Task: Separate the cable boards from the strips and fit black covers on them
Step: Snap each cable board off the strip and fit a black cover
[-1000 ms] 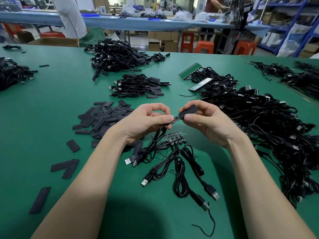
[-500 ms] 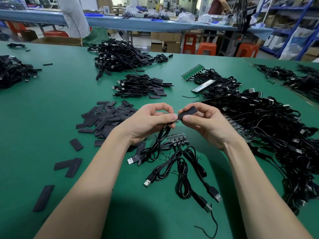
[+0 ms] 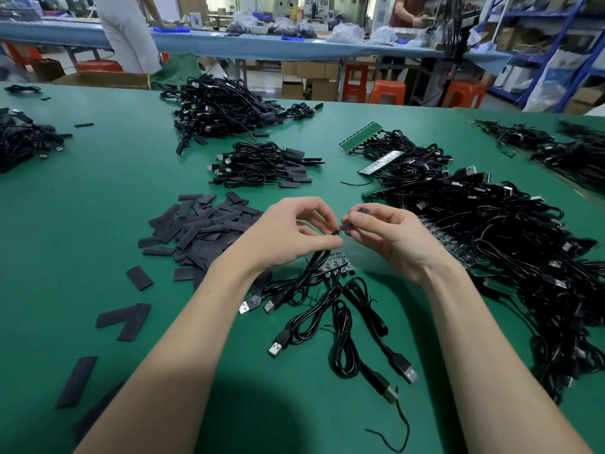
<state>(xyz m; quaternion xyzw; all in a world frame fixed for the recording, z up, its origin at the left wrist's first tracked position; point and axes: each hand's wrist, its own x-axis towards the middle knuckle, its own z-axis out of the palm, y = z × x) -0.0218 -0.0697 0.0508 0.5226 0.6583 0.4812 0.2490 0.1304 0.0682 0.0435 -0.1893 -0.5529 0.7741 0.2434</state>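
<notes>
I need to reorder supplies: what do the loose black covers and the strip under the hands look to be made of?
Black covers: flat, matte, thin flexible sleeves, probably plastic heat-shrink; they lie limp with dull surfaces. Board strip: rigid green circuit-board laminate, likely fibreglass, dotted with small components. Its cables' plugs: shiny metal shells.

**Hands, head view**

Both forearms bare, reaching forward from the lower corners and converging toward centre. Left hand (image 3: 281,235) raised, back toward the camera, wrist bent slightly, thumb and forefinger pinched together at the tips, remaining fingers curled above. Right hand (image 3: 389,239) level with it, thumb on top, thumb and forefinger closed in a pinch, other fingers folded under. Fingertips of the two hands nearly touching, just apart.
</notes>
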